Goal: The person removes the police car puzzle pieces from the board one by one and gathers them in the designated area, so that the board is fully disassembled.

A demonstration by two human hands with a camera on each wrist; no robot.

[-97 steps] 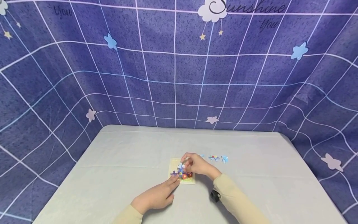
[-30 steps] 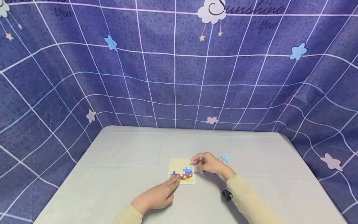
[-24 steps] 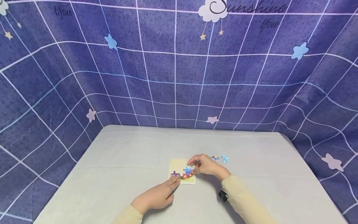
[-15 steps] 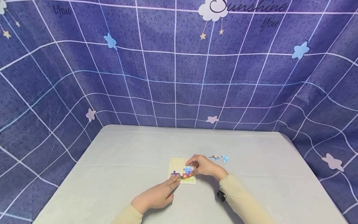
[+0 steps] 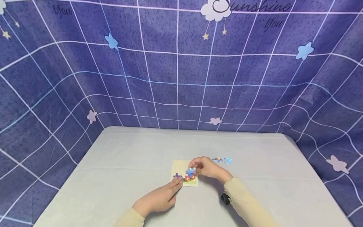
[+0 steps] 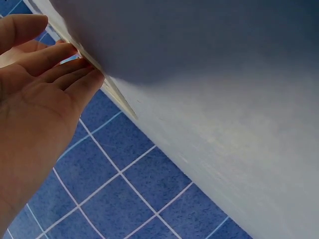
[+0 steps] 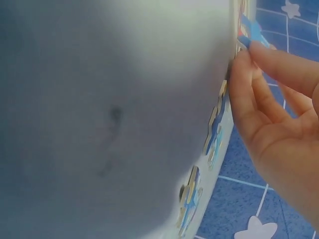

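Puzzle board (image 5: 179,167), partly filled, on the table (image 5: 136,154): the right hand (image 5: 209,167) pinches a blue piece (image 5: 191,171) at its right side; the left hand (image 5: 160,197), fingers extended, rests on its near edge. Lower pieces (image 5: 187,178) appear placed; upper left is bare; loose pieces (image 5: 227,161) lie rightward, unplaced.

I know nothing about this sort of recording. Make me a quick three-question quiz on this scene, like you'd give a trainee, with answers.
1. What is the main color of the puzzle piece pinched by the right hand? A) green B) yellow C) blue
2. True or false: the fingers of the left hand rest on the puzzle board.
3. Fill in: seen from the person's side, the loose pieces lie on the table to the ___ of the puzzle board.

Key: 1. C; 2. True; 3. right
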